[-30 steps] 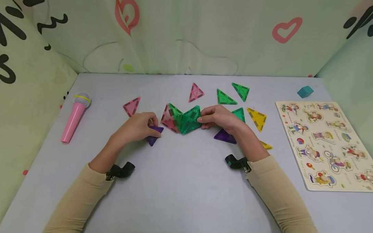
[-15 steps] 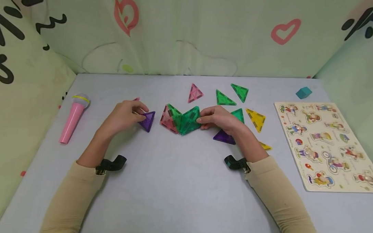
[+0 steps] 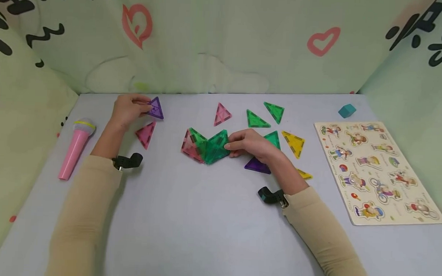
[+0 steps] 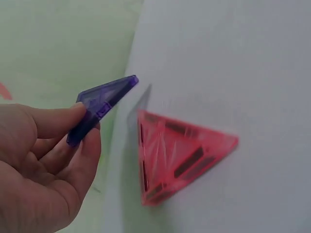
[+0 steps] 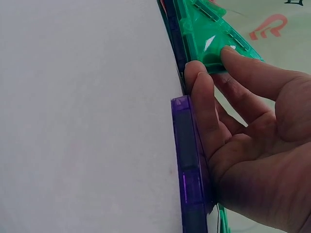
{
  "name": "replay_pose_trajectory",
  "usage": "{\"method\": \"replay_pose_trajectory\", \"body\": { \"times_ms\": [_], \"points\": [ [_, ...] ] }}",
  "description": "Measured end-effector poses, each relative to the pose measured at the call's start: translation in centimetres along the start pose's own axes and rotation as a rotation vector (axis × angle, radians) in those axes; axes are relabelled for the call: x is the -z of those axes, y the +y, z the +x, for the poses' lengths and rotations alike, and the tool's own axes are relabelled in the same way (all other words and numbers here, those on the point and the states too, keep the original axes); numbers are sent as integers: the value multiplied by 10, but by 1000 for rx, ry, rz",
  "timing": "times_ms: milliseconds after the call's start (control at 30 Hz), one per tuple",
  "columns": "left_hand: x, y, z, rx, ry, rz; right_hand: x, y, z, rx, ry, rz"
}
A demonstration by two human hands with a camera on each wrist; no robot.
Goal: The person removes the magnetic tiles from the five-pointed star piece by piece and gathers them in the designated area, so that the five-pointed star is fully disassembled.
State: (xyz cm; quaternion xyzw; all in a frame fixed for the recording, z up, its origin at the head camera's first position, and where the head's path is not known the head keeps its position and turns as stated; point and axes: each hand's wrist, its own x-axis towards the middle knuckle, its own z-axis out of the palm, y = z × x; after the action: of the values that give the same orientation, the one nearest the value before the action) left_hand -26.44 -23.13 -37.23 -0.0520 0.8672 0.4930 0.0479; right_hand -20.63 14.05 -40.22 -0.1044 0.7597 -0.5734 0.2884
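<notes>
My left hand (image 3: pixel 126 108) is raised near the table's far left and pinches a purple triangle tile (image 3: pixel 156 108) (image 4: pixel 99 106) between thumb and fingers. A pink triangle tile (image 3: pixel 146 134) (image 4: pixel 175 155) lies flat just below it. My right hand (image 3: pixel 250 145) (image 5: pixel 243 141) pinches the right edge of a standing cluster of green tiles (image 3: pixel 211 145) (image 5: pixel 206 34) joined to a pink tile (image 3: pixel 189 146). Under that hand lies another purple triangle (image 3: pixel 255 165) (image 5: pixel 188 165), flat on the table.
Loose tiles lie behind the cluster: a pink one (image 3: pixel 221 114), two green ones (image 3: pixel 256 119) (image 3: pixel 274 111) and a yellow one (image 3: pixel 294 143). A pink toy microphone (image 3: pixel 73 148) lies at the left, a picture puzzle board (image 3: pixel 377 170) at the right, a teal block (image 3: pixel 347 110) behind it.
My left hand has lifted the purple triangle from beside the cluster and carried it left and toward the table's far edge. The right hand has kept its grip on the green cluster.
</notes>
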Motion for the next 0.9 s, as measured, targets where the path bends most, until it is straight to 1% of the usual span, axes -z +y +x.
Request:
{"method": "replay_pose_trajectory", "body": {
  "times_ms": [100,167,200,333,433,533,600,667,733,767,800,900],
  "points": [
    [6,-7,7,35,35,-20,-2,0,2,-1,2,8],
    [9,-12,10,56,47,5,-3,0,2,-4,2,13],
    [10,-15,11,59,52,31,-3,0,2,-6,2,14],
    [11,-21,15,68,51,206,-2,1,2,-8,6,19],
    [10,-22,16,56,45,329,-1,2,2,-8,5,21],
    [6,-20,11,34,47,396,-1,2,2,-9,0,17],
    [1,-17,6,-10,59,422,0,2,1,-8,4,13],
    [-7,-11,-1,-74,54,428,0,1,1,-8,10,12],
    [-18,-5,-10,-138,19,430,0,1,0,-4,12,9],
    [-24,-1,-15,-159,-14,419,0,0,0,-3,13,7],
    [-29,2,-21,-169,-58,409,0,0,0,-2,12,7],
    [-44,10,-37,-159,-204,370,-1,-1,0,4,8,5]
  ]
}}
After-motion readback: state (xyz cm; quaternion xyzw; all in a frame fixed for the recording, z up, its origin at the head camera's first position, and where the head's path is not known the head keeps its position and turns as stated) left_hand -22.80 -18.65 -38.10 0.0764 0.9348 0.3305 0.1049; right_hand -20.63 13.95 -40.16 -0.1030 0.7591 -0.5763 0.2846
